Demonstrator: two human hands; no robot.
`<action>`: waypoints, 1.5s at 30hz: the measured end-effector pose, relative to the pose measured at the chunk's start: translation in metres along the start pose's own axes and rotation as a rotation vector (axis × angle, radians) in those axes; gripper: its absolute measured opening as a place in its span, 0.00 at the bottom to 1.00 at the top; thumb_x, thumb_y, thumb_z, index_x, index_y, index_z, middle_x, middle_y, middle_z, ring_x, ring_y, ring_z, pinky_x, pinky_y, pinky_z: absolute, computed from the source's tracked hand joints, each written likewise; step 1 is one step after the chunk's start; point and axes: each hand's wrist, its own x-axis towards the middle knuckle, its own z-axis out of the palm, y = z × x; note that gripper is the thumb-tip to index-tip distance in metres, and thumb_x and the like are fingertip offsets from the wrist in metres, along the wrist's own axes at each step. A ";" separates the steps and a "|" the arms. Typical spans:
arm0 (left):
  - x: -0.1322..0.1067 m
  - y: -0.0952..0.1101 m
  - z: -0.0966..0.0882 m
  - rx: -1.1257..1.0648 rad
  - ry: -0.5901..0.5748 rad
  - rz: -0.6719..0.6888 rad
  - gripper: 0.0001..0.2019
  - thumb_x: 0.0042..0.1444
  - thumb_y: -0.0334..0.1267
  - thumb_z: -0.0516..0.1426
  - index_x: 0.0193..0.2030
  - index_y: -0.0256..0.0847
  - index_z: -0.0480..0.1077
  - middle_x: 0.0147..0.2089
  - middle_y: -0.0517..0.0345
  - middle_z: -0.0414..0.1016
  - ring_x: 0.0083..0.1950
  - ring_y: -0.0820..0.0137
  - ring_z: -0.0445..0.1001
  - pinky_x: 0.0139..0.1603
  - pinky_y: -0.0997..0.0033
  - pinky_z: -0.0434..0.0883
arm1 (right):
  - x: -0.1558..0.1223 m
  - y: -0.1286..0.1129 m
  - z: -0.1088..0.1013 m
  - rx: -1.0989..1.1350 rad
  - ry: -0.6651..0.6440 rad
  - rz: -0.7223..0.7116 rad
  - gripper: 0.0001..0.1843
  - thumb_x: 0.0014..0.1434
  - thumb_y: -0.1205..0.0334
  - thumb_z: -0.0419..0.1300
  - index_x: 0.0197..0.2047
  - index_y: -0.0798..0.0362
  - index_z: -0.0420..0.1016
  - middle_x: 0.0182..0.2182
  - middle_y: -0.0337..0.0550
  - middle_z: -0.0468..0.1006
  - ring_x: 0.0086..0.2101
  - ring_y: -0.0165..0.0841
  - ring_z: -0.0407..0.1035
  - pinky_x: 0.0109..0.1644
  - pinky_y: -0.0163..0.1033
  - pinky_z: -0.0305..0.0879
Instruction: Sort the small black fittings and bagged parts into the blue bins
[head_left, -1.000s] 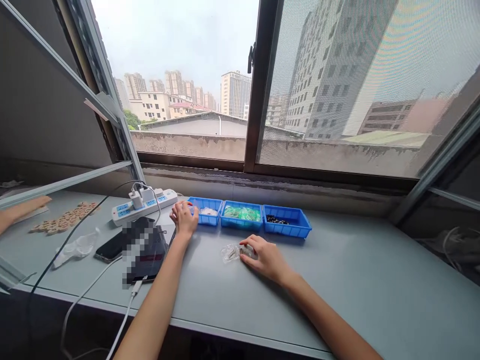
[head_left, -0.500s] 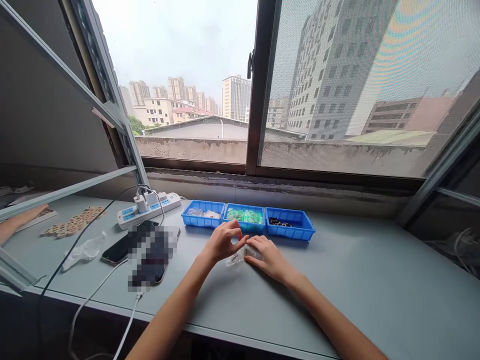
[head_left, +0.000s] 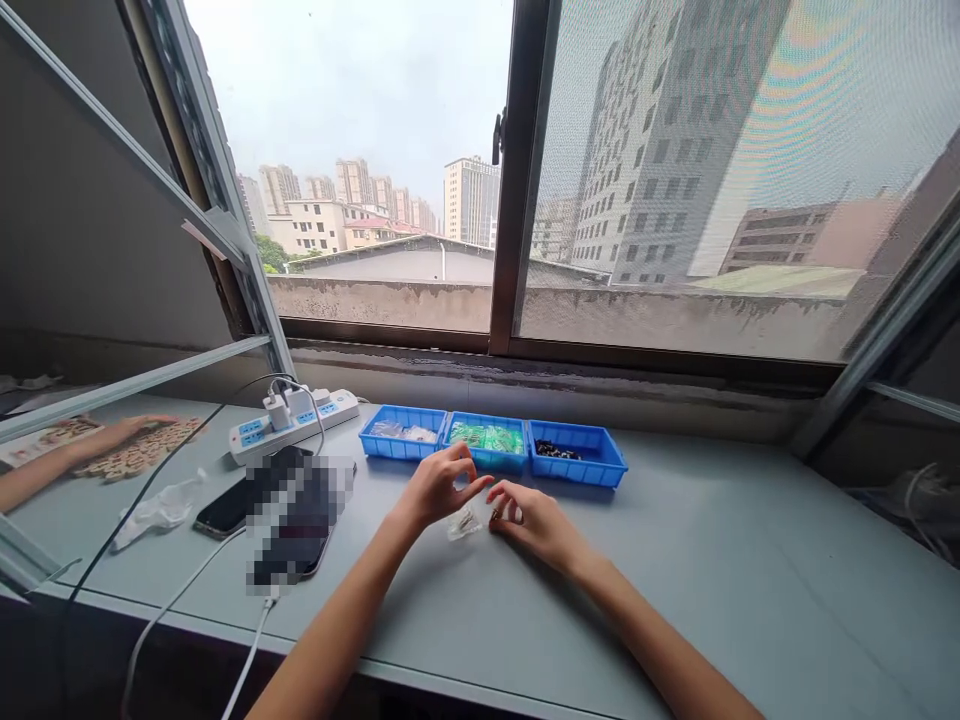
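One clear packet [head_left: 464, 523] beside left grip [head_left: 442, 486]

My right hand [head_left: 538, 522] half-hides what its fingers curl around. Pieces inside the bag [head_left: 464, 522] are too small to tell.

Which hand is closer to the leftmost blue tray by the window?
Left. The left hand is in front of the leftmost blue tray, slightly to its right; the right hand is also on the near side but farther right.
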 end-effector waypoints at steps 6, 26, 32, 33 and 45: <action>-0.002 0.000 0.002 -0.001 -0.031 -0.023 0.13 0.57 0.43 0.56 0.24 0.40 0.70 0.31 0.60 0.70 0.28 0.76 0.70 0.28 0.78 0.66 | 0.000 0.004 -0.001 -0.168 0.018 0.004 0.03 0.54 0.63 0.60 0.34 0.50 0.70 0.31 0.37 0.77 0.32 0.34 0.71 0.34 0.35 0.60; -0.002 0.010 0.013 -0.017 -0.074 0.021 0.04 0.51 0.27 0.57 0.30 0.40 0.67 0.37 0.60 0.70 0.30 0.76 0.70 0.32 0.78 0.69 | 0.000 0.001 -0.017 -0.336 0.195 -0.130 0.08 0.55 0.75 0.56 0.33 0.50 0.69 0.32 0.37 0.75 0.30 0.31 0.71 0.31 0.33 0.60; 0.000 0.020 0.012 -0.010 0.002 0.082 0.04 0.52 0.27 0.54 0.29 0.40 0.64 0.38 0.58 0.69 0.30 0.76 0.71 0.32 0.77 0.70 | 0.000 0.008 -0.017 -0.318 0.391 -0.201 0.05 0.58 0.70 0.54 0.33 0.51 0.68 0.43 0.41 0.74 0.27 0.28 0.71 0.28 0.31 0.61; 0.000 0.021 0.010 -0.003 0.018 0.092 0.04 0.53 0.28 0.53 0.30 0.40 0.64 0.38 0.58 0.69 0.30 0.75 0.71 0.32 0.76 0.70 | 0.000 0.009 -0.017 -0.299 0.415 -0.215 0.05 0.59 0.70 0.54 0.33 0.51 0.68 0.43 0.42 0.74 0.27 0.28 0.70 0.28 0.31 0.61; 0.002 0.022 -0.009 0.079 0.104 0.126 0.05 0.61 0.37 0.52 0.34 0.40 0.64 0.39 0.56 0.70 0.32 0.72 0.73 0.32 0.73 0.71 | -0.001 0.002 0.005 -0.182 0.455 -0.194 0.07 0.62 0.59 0.51 0.34 0.50 0.67 0.26 0.35 0.76 0.19 0.26 0.68 0.24 0.30 0.61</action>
